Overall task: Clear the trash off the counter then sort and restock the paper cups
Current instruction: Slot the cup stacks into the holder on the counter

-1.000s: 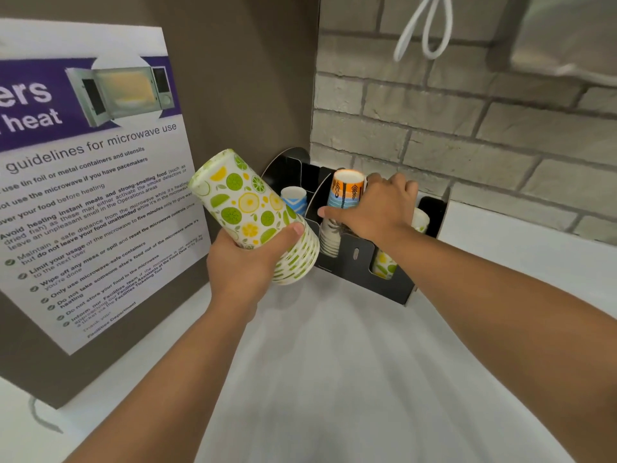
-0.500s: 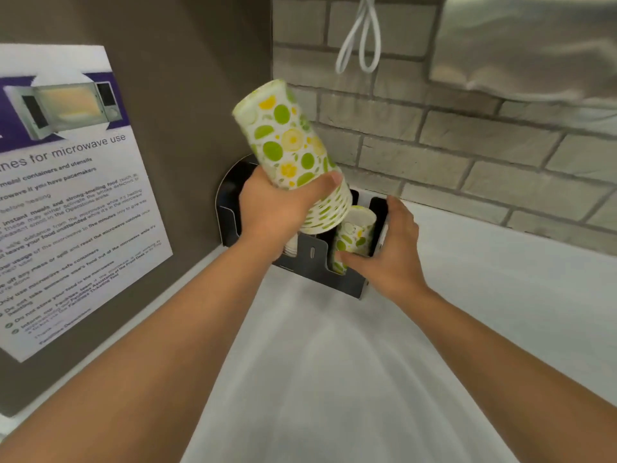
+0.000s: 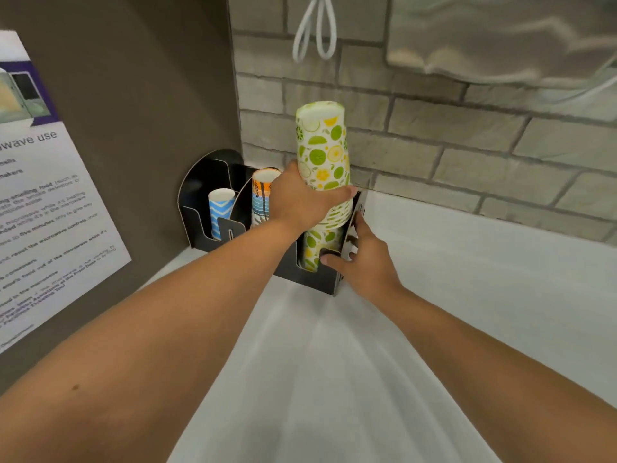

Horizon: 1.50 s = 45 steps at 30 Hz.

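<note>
The left hand is wrapped around a tall stack of upside-down lime-and-lemon cups, gripping it low down, just above the flared rims. The stack stands nearly upright over the right-end slot of the black holder, which sits in the back left corner of the counter, against the brick wall. More cups of the same print already fill that slot, and the held stack looks to be meeting them — whether the rims have nested yet is hidden by the hand.

The right hand has its fingers spread against the holder's right end wall, thumb at the front edge; it braces the holder rather than closing on anything.

The likely trouble is a crooked seat. The stack is tall and held only near its base, so a slight lean could jam the lowest rim on the cup below or on the slot's wall, crushing paper. Pressing down hard might also slide or tip the light holder if the right hand eases off. Let go before it seats and the upper cups may topple toward the wall or onto the orange cups in the middle slot; the blue cups in the left slot look safely clear.
</note>
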{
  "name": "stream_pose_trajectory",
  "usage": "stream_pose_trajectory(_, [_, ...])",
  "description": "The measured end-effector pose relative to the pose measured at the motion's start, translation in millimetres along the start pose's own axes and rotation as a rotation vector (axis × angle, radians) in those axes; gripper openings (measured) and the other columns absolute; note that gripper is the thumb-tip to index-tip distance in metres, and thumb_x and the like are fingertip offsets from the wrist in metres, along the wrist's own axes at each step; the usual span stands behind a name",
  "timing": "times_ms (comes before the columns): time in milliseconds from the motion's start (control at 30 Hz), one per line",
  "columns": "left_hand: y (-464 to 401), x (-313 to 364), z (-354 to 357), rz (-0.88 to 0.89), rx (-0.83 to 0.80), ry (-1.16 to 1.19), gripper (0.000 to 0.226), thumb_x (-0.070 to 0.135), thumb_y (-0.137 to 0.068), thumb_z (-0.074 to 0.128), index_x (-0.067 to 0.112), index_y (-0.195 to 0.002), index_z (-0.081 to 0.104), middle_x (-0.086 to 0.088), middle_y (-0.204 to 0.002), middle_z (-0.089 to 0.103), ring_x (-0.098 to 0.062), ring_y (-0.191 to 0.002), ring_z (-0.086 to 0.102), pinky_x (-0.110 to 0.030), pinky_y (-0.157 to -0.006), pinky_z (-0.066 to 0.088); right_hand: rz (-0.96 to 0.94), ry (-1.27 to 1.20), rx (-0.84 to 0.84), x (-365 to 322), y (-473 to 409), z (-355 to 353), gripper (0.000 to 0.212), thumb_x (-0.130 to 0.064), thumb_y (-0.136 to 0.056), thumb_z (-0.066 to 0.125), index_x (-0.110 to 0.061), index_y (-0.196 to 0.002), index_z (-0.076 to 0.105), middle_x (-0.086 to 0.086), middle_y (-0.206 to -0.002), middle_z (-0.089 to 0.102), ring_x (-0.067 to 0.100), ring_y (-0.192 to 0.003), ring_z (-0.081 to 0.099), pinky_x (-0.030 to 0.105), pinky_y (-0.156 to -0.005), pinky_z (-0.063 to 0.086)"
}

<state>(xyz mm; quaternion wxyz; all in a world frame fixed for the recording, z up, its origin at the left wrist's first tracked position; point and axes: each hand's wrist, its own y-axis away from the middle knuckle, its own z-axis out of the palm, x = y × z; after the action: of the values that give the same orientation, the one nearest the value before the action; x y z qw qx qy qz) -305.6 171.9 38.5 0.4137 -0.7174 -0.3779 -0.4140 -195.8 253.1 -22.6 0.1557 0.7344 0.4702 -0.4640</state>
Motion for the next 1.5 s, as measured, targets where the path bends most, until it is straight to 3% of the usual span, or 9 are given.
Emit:
stream_pose_trajectory(200, [5,-11,3,0.061,-0.056,-0.139,0.085,0.050,-0.054,0.088,0.014,-0.119,0.046,0.008,-0.107,0.060,-0.012,-0.096,0.060,-0.029,-0.078,0.051,-0.011,0.038,0.001,5,0,2,0.097,-0.025,-0.081,0.076,-0.017,-0.154,0.013,0.000,-0.129,0.059,0.018,-0.112,0.058,0.038,-0.093,0.052])
stream_pose_trajectory(400, [12,-16,5,0.062,-0.085,-0.077,0.085,0.046,-0.057,0.089,0.015,-0.117,0.038,0.006,-0.111,0.056,-0.010,-0.100,0.056,-0.021,-0.076,0.044,-0.005,0.068,0.012,5,0,3,0.096,-0.024,-0.081,0.075,-0.017,-0.154,0.012,0.002,-0.131,0.059,0.022,-0.117,0.058,0.039,-0.093,0.052])
stream_pose_trajectory(567, [22,-21,5,0.041,-0.131,-0.050,0.067,0.049,-0.075,0.076,0.018,-0.119,0.037,0.010,-0.108,0.057,-0.002,-0.090,0.056,-0.008,-0.065,0.039,0.003,0.042,0.006,3,1,3,0.096,-0.020,-0.081,0.075,-0.016,-0.153,0.011,0.003,-0.132,0.058,0.024,-0.118,0.057,0.041,-0.093,0.052])
stream_pose_trajectory(700, [25,-25,5,-0.006,-0.157,-0.093,0.054,0.042,-0.084,0.068,0.015,-0.122,0.041,0.008,-0.105,0.057,-0.006,-0.086,0.054,-0.012,-0.062,0.036,-0.004,0.051,0.014,4,1,3,0.093,-0.020,-0.080,0.076,-0.016,-0.152,0.017,0.004,-0.127,0.060,0.023,-0.114,0.060,0.041,-0.090,0.054])
stream_pose_trajectory(933, [27,-28,8,0.080,-0.031,-0.341,0.076,0.068,-0.071,0.064,0.021,-0.130,0.052,-0.005,-0.119,0.052,-0.021,-0.115,0.050,-0.036,-0.093,0.047,-0.009,0.065,0.025,3,2,4,0.088,-0.021,-0.080,0.076,-0.017,-0.150,0.022,0.002,-0.129,0.060,0.023,-0.115,0.059,0.039,-0.091,0.053])
stream_pose_trajectory(1033, [28,-26,4,0.014,-0.043,-0.275,0.084,0.063,-0.062,0.071,0.019,-0.129,0.044,-0.004,-0.119,0.058,-0.022,-0.110,0.057,-0.043,-0.089,0.053,0.000,0.075,0.020,3,2,3,0.085,-0.021,-0.080,0.076,-0.017,-0.148,0.024,0.005,-0.128,0.060,0.024,-0.115,0.059,0.039,-0.090,0.053])
stream_pose_trajectory(1167, [26,-18,1,-0.006,-0.064,-0.364,0.067,0.055,-0.070,0.071,0.013,-0.120,0.053,-0.007,-0.117,0.054,-0.023,-0.108,0.055,-0.040,-0.088,0.051,0.003,0.103,0.017,2,2,4,0.089,-0.023,-0.081,0.075,-0.014,-0.150,0.020,0.005,-0.131,0.059,0.026,-0.120,0.056,0.041,-0.093,0.052])
stream_pose_trajectory(1333, [29,-19,-3,-0.046,-0.108,-0.428,0.058,0.052,-0.074,0.071,0.009,-0.112,0.059,-0.006,-0.107,0.067,-0.021,-0.098,0.065,-0.032,-0.074,0.054,0.025,0.105,0.003,2,1,4,0.094,-0.021,-0.081,0.075,-0.012,-0.153,0.014,0.004,-0.135,0.057,0.025,-0.122,0.055,0.036,-0.093,0.051])
stream_pose_trajectory(1500, [33,-11,-7,-0.038,-0.106,-0.476,0.064,0.050,-0.075,0.074,0.007,-0.116,0.049,-0.007,-0.105,0.063,-0.026,-0.099,0.062,-0.031,-0.067,0.044,0.037,0.114,0.005,0,3,4,0.092,-0.020,-0.081,0.075,-0.011,-0.152,0.016,0.004,-0.135,0.057,0.023,-0.122,0.056,0.027,-0.089,0.047])
